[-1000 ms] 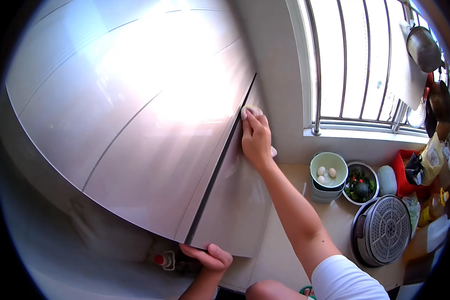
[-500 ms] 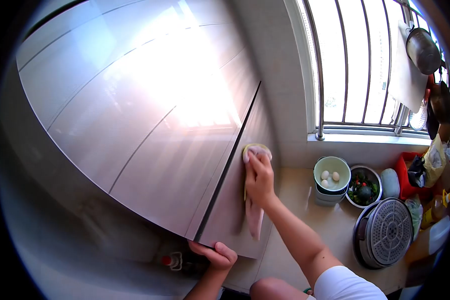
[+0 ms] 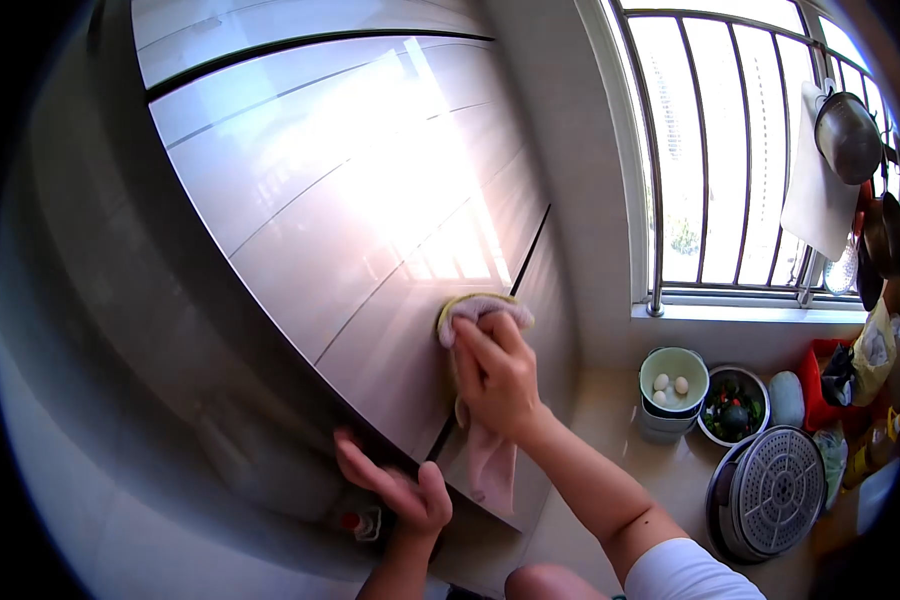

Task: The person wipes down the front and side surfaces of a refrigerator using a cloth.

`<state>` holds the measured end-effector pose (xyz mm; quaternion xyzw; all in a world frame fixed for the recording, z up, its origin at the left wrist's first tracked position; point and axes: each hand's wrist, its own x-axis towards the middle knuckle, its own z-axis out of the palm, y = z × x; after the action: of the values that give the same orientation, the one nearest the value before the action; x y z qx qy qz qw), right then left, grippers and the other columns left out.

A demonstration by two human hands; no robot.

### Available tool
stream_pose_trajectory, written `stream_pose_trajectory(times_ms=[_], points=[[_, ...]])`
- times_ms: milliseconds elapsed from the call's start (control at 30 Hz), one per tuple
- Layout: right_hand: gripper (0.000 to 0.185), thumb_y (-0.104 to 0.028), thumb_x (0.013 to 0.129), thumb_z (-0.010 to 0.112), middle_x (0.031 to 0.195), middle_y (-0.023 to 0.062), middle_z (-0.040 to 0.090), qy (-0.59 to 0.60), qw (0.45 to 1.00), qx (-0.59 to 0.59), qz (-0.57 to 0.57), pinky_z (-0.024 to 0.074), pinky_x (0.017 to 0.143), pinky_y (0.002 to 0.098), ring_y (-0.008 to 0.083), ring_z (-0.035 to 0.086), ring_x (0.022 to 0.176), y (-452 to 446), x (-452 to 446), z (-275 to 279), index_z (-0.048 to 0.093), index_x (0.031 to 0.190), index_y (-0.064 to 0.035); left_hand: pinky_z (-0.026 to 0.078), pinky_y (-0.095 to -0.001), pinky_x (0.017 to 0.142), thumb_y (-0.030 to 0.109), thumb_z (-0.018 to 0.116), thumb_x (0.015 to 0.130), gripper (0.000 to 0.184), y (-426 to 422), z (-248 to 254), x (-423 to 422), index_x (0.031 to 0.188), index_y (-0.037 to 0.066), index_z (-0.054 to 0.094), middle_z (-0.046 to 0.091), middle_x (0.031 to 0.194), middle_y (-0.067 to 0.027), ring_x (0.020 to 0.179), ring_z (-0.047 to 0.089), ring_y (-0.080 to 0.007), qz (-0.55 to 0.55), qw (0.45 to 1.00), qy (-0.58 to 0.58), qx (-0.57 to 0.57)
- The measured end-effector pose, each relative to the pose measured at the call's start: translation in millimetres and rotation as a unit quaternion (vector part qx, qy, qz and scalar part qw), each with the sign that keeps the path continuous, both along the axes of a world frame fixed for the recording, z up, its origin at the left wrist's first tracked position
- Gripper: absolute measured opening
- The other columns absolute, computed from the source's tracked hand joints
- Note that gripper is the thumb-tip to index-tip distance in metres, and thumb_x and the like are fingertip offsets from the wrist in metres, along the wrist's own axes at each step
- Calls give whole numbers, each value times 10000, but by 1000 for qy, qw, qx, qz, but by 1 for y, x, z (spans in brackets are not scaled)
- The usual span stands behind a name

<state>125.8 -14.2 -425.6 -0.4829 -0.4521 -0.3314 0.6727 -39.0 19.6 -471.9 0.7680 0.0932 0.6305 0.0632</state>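
My right hand (image 3: 497, 375) presses a bunched pink cloth (image 3: 493, 465) with a yellow-green edge against the glossy, pale refrigerator-like door (image 3: 390, 330). The cloth sits near the dark gap between the large panel and the smaller panel beside it, and its loose end hangs below my hand. My left hand (image 3: 405, 490) is at the near lower edge of the door, thumb and fingers apart, holding nothing. Whether its fingertips touch the edge I cannot tell. A small red-capped item (image 3: 360, 522) is partly visible behind my left wrist.
On the tiled floor to the right stand a pale green bowl (image 3: 705, 378) with several eggs, a metal bowl (image 3: 760, 391) of greens and a round perforated steamer tray (image 3: 782, 490). A red bin (image 3: 820, 408) is beyond. Pans (image 3: 850, 138) hang on the barred window.
My right hand and the cloth have moved left, across the dark gap onto the larger panel. My left hand has loosened from the lower edge and shifted left. The view has tilted.
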Motion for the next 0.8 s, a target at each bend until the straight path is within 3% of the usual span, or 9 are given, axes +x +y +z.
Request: stream_pose_trajectory(times_ms=[100, 333, 467, 600, 733, 800], points=[[148, -24, 830, 640, 848, 112, 572, 50, 997, -12, -54, 478, 604, 378, 296, 593, 691, 16, 36, 14, 676, 973, -31, 200, -487, 1120, 197, 510, 934, 787, -5, 44, 8, 1480, -76, 14, 87, 1506, -286, 1385, 191, -388, 28, 997, 73, -8], [143, 7, 795, 651, 815, 119, 562, -34, 999, -31, -19, 480, 595, 363, 285, 603, 691, -8, 1, -16, 679, 934, -10, 217, -426, 1127, 111, 440, 973, 669, 0, 36, 24, 1477, -97, 52, 165, 1505, -299, 1386, 257, -373, 11, 1000, 0, -29], [136, -6, 802, 655, 838, 103, 567, 2, 997, -5, -83, 477, 591, 367, 285, 601, 690, 16, 41, 8, 674, 934, -32, 209, -426, 1131, 121, 438, 979, 653, -2, 35, 24, 1473, -105, 75, 170, 1507, -302, 1394, 252, -370, 56, 998, 10, -11], [135, -10, 793, 666, 838, 99, 564, -27, 997, -53, -59, 477, 590, 376, 284, 601, 692, 1, 25, -4, 676, 924, -40, 208, -428, 1131, 124, 436, 982, 649, -2, 35, 25, 1470, -111, 79, 173, 1505, -306, 1397, 244, -374, 58, 998, 2, -12], [155, 0, 753, 667, 814, 80, 543, -50, 998, -10, -44, 488, 625, 374, 285, 596, 708, -1, 17, -10, 663, 899, -52, 208, -429, 1130, 126, 436, 983, 646, -3, 34, 25, 1468, -114, 84, 176, 1502, -310, 1393, 249, -377, 58, 998, 1, -12], [130, -22, 809, 650, 835, 97, 562, 19, 998, -10, -60, 489, 637, 379, 304, 600, 726, 12, 36, 4, 675, 933, -53, 212, -432, 1128, 126, 429, 986, 636, -3, 36, 24, 1468, -114, 89, 174, 1500, -312, 1389, 256, -381, 86, 996, 17, 5]])
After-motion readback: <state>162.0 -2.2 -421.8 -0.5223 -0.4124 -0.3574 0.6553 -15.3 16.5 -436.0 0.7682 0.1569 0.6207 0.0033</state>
